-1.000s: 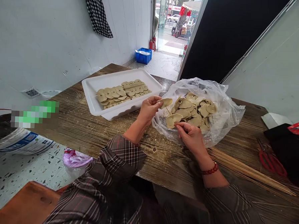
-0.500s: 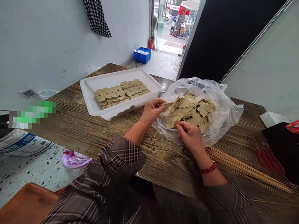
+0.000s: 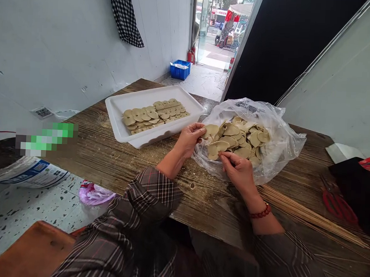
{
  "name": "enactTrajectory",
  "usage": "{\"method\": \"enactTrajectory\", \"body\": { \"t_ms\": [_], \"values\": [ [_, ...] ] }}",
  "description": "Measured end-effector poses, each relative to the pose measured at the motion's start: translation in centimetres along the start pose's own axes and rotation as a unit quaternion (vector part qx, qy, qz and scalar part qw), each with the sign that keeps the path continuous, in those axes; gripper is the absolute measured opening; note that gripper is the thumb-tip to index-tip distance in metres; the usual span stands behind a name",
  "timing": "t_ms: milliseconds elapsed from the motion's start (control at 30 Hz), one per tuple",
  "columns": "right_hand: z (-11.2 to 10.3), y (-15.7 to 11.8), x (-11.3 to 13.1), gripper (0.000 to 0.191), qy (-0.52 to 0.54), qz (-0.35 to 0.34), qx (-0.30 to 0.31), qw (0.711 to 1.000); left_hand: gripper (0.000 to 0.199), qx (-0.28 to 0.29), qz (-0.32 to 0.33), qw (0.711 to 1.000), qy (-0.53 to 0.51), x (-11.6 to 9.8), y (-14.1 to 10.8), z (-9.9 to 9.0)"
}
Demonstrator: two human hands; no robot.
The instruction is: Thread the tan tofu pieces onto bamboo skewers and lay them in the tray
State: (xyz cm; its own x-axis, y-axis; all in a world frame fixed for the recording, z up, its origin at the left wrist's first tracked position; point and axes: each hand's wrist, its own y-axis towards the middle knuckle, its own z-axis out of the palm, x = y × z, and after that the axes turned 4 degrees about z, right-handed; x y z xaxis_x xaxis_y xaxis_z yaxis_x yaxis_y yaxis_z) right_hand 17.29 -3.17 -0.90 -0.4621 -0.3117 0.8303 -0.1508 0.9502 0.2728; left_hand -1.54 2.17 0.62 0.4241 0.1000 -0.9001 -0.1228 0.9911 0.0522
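Observation:
My left hand pinches a flat, round tan slice by its edge, over the near left side of a clear plastic bag. Just right of it, the fingertips of my right hand are closed on a thin skewer, mostly hidden, with another tan slice at its tip. Many loose tan slices lie heaped in the open bag. To the left, a white tray holds rows of skewered slices.
Bare bamboo skewers lie on the wooden table right of my right arm. Red-handled scissors and a black box-like item are at the far right. A bucket stands off the left edge, with a wooden stool below.
The slice in my left hand has turned from nearly edge-on to showing its flat face. My right hand keeps its pinch. The whole view has shifted slightly.

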Motion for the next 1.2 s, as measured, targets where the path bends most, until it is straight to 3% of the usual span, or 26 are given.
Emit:
{"method": "enactTrajectory", "body": {
  "t_ms": [300,1200],
  "values": [
    [0.01,0.02,-0.25,0.032,0.001,-0.005,0.007,1.0,0.018,0.0,-0.037,0.998,-0.042,0.06,-0.09,0.1],
    [0.2,0.14,-0.46,0.036,0.027,0.056,0.021,0.998,0.013,-0.005,0.108,0.984,0.139,0.75,-0.24,0.61]
  ]
}}
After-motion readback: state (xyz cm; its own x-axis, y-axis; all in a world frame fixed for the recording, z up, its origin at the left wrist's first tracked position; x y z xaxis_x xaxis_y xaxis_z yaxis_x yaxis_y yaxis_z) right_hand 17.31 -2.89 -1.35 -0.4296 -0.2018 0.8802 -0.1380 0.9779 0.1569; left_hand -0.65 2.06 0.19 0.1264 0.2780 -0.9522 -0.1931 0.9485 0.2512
